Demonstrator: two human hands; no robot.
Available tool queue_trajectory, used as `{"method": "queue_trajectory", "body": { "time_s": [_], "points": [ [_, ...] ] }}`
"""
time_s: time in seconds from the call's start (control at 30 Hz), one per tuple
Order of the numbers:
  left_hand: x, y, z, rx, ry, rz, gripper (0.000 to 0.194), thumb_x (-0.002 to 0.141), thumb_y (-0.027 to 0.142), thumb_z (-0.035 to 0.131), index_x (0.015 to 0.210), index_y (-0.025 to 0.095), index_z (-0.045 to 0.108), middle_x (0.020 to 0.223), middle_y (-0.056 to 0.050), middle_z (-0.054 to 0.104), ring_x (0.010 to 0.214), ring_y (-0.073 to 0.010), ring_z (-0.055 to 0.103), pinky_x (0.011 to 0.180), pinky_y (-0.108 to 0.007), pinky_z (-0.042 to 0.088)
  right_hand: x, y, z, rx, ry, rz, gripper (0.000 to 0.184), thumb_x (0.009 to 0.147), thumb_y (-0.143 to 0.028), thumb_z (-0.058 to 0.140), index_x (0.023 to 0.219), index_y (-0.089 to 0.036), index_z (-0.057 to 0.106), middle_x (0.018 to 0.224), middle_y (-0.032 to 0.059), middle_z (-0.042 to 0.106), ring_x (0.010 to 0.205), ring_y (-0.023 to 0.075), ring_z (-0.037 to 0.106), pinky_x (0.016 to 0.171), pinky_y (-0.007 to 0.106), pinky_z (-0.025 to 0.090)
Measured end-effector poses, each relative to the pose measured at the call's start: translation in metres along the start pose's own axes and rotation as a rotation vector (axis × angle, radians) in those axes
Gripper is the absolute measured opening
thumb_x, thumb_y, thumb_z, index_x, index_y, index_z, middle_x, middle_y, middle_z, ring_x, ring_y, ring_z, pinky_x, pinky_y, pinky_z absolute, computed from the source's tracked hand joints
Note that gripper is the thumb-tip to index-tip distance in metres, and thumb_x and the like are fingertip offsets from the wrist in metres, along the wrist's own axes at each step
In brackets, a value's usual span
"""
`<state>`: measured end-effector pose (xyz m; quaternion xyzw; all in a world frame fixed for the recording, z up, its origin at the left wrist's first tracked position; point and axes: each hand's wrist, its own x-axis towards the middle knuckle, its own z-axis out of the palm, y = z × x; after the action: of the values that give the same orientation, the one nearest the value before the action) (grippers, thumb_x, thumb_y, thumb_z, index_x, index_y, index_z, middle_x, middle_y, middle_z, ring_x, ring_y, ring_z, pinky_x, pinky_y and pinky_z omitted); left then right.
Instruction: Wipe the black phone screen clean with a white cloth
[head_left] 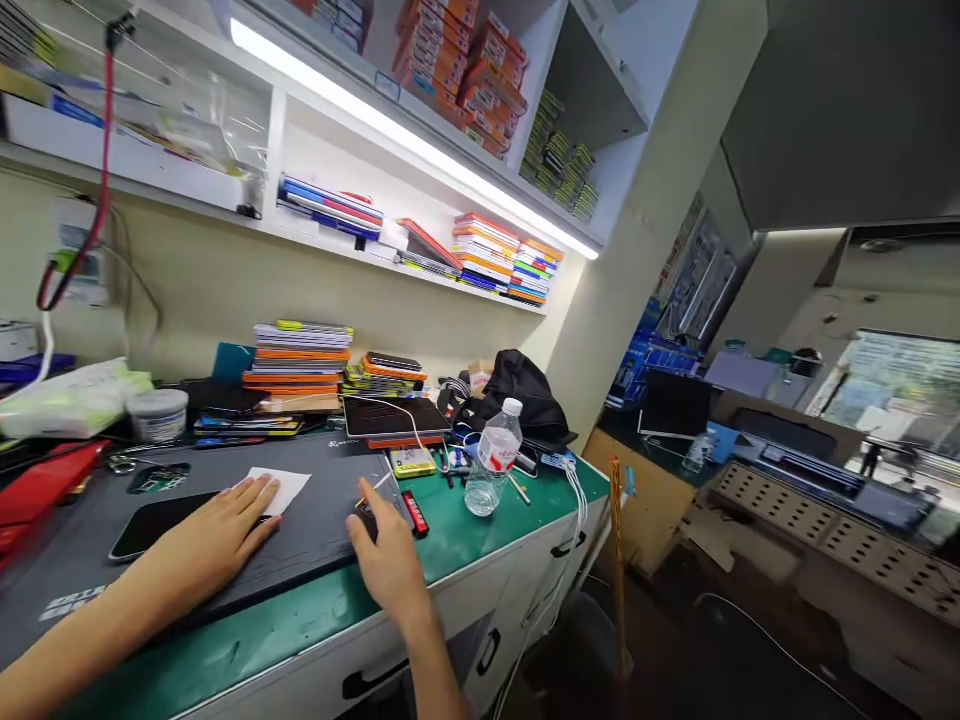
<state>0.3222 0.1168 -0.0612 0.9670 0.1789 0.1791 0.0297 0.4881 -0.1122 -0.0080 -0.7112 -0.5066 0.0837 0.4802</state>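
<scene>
My left hand lies flat, fingers stretched out, on a white sheet of paper or wipe. Under that hand and the sheet is part of a black-screened phone, lying on a dark grey work mat. Over the right end of the mat is my right hand, its thumb and forefinger apart. Close by its fingertips are a small dark object and a thin pale stick; the hand partly hides the dark object, and I cannot make out its kind. A red, narrow packet lies just right of this hand.
A clear plastic bottle stands on the green tabletop. Behind the mat are stacked boxes, a white tub, a dark tablet-like slab and a black bag. White cables hang over the right edge.
</scene>
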Motion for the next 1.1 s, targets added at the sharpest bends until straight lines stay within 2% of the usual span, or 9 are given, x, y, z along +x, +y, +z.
{"method": "queue_trajectory", "body": {
  "time_s": [0.13, 0.3, 0.4, 0.5, 0.6, 0.73, 0.9, 1.0, 1.1],
  "points": [
    [-0.045, 0.003, 0.000, 0.013, 0.039, 0.081, 0.058, 0.105, 0.050, 0.031, 0.143, 0.026, 0.068, 0.162, -0.006, 0.047, 0.150, -0.0327, 0.047, 0.125, -0.056, 0.042, 0.001, -0.002, -0.001, -0.011, -0.017, 0.006, 0.053, 0.105, -0.030, 0.058, 0.157, -0.018, 0.051, 0.155, 0.0125, 0.054, 0.145, 0.0272, 0.049, 0.125, 0.053, 0.037],
    [-0.089, 0.023, -0.022, 0.166, 0.136, 0.009, 0.067, 0.110, 0.059, 0.029, 0.156, 0.018, 0.054, 0.163, -0.010, 0.042, 0.148, -0.0321, 0.050, 0.122, -0.051, 0.047, 0.008, 0.001, -0.001, -0.027, -0.042, 0.027, 0.058, 0.104, -0.040, 0.052, 0.158, -0.017, 0.050, 0.155, 0.0116, 0.054, 0.145, 0.0277, 0.049, 0.126, 0.051, 0.035],
    [-0.085, 0.025, -0.045, 0.170, 0.086, -0.033, 0.070, 0.109, 0.062, 0.033, 0.161, 0.016, 0.045, 0.163, -0.011, 0.043, 0.148, -0.0322, 0.049, 0.125, -0.051, 0.043, 0.011, 0.003, -0.002, -0.041, -0.062, 0.051, 0.063, 0.104, -0.050, 0.048, 0.159, -0.019, 0.051, 0.157, 0.0079, 0.053, 0.147, 0.0264, 0.047, 0.127, 0.046, 0.034],
    [-0.071, 0.012, -0.064, 0.176, 0.048, -0.081, 0.069, 0.111, 0.060, 0.032, 0.159, 0.014, 0.048, 0.163, -0.012, 0.043, 0.150, -0.0301, 0.048, 0.127, -0.051, 0.040, 0.014, 0.002, -0.003, -0.062, -0.075, 0.078, 0.069, 0.103, -0.058, 0.044, 0.159, -0.019, 0.049, 0.158, 0.0072, 0.051, 0.148, 0.0265, 0.045, 0.128, 0.046, 0.033],
    [-0.062, -0.006, -0.071, 0.230, 0.049, -0.153, 0.069, 0.112, 0.058, 0.027, 0.155, 0.011, 0.053, 0.159, -0.015, 0.049, 0.148, -0.0285, 0.051, 0.126, -0.048, 0.043, 0.019, 0.002, -0.003, -0.078, -0.083, 0.101, 0.077, 0.102, -0.064, 0.040, 0.160, -0.014, 0.047, 0.160, 0.0090, 0.048, 0.151, 0.0274, 0.042, 0.129, 0.049, 0.031],
    [-0.065, -0.013, -0.069, 0.321, 0.087, -0.223, 0.071, 0.113, 0.055, 0.023, 0.156, 0.007, 0.050, 0.161, -0.019, 0.045, 0.150, -0.0339, 0.047, 0.125, -0.059, 0.040, 0.023, 0.004, -0.001, -0.082, -0.103, 0.122, 0.082, 0.099, -0.069, 0.041, 0.161, -0.016, 0.046, 0.159, 0.0085, 0.049, 0.150, 0.0290, 0.042, 0.129, 0.054, 0.030],
    [-0.070, 0.002, -0.085, 0.380, 0.136, -0.146, 0.063, 0.111, 0.054, 0.035, 0.169, 0.030, 0.028, 0.176, 0.001, 0.016, 0.163, -0.0408, 0.013, 0.130, -0.069, 0.023, 0.022, 0.006, -0.001, -0.093, -0.102, 0.139, 0.079, 0.099, -0.070, 0.041, 0.163, -0.024, 0.044, 0.159, 0.0053, 0.049, 0.150, 0.0301, 0.042, 0.128, 0.060, 0.031],
    [-0.072, 0.011, -0.105, 0.372, 0.196, -0.081, 0.063, 0.112, 0.046, 0.038, 0.170, 0.028, 0.022, 0.177, 0.000, 0.017, 0.164, -0.0346, 0.015, 0.129, -0.059, 0.033, 0.023, 0.009, 0.001, -0.096, -0.104, 0.119, 0.074, 0.101, -0.068, 0.041, 0.163, -0.026, 0.044, 0.158, 0.0044, 0.050, 0.149, 0.0296, 0.044, 0.126, 0.058, 0.035],
    [-0.086, 0.023, -0.124, 0.303, 0.251, -0.046, 0.057, 0.113, 0.037, 0.041, 0.167, 0.024, 0.029, 0.173, -0.003, 0.032, 0.161, -0.0252, 0.028, 0.126, -0.046, 0.041, 0.023, 0.011, 0.004, -0.092, -0.084, 0.090, 0.071, 0.103, -0.064, 0.044, 0.161, -0.024, 0.046, 0.157, 0.0055, 0.051, 0.147, 0.0301, 0.046, 0.126, 0.058, 0.036]
  ]
}}
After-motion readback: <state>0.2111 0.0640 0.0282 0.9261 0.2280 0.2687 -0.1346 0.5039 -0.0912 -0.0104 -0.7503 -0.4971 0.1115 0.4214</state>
